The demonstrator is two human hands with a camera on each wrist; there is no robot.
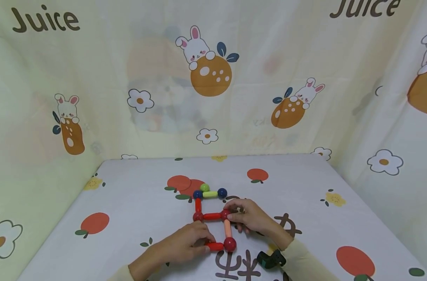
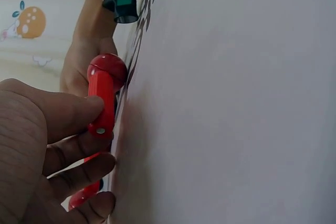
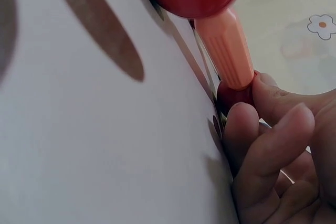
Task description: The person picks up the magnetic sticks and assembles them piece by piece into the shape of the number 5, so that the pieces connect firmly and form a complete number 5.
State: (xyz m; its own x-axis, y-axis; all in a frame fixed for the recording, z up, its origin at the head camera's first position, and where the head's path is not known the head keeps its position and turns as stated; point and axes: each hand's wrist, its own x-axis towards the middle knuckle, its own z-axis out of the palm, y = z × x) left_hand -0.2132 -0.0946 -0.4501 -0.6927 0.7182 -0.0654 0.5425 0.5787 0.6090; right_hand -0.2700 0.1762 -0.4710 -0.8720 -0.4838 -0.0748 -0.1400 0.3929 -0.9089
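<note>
A figure of magnetic sticks and balls lies on the table. My left hand (image 1: 186,242) pinches a red stick (image 1: 215,246) at its free end, thumb on one side; a silvery tip shows in the left wrist view. The stick's other end meets a red ball (image 1: 230,244). A peach stick (image 3: 226,48) runs from that ball to a farther red ball (image 1: 225,214), which my right hand (image 1: 252,216) holds between thumb and fingers. Another red stick (image 1: 212,216) joins it to a red ball (image 1: 198,216) just beyond my left fingers.
Farther back, an upright red stick (image 1: 198,205) leads to a dark blue ball (image 1: 197,194), then a yellow-green stick (image 1: 210,194) and a second blue ball (image 1: 222,192). A green ball (image 1: 204,187) sits behind. The tablecloth (image 1: 129,203) carries printed fruit; patterned curtains surround it.
</note>
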